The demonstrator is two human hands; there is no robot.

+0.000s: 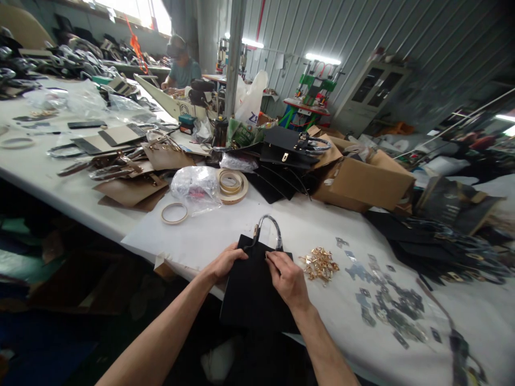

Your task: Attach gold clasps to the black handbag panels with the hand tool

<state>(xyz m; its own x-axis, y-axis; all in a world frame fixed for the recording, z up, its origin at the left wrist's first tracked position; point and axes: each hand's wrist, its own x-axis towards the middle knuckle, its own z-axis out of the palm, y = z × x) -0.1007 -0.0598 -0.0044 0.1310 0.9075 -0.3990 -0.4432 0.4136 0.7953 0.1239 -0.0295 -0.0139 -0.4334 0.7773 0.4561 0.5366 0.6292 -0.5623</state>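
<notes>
A black handbag panel point(257, 295) with a looped, plastic-wrapped handle point(276, 222) lies at the table's front edge, its lower part over my lap. My left hand point(228, 261) grips its upper left edge, thumb on top. My right hand point(287, 276) is closed in a pinch near the panel's top, below the handle. A small gold metal fitting point(266, 256) shows at its fingertips; most of it is hidden. To the right of the panel lies a pile of gold metal fittings point(321, 264). Farther right, flat silver metal plates point(396, 305) are scattered about.
Tape rolls point(174, 213) and a clear plastic bag point(196, 187) lie beyond the panel. Brown bag pieces point(131, 190) are stacked at left, black bags point(287, 147) behind, and more black pieces point(426, 249) at right. A cardboard box point(364, 179) stands behind. Another person point(183, 69) sits across the table.
</notes>
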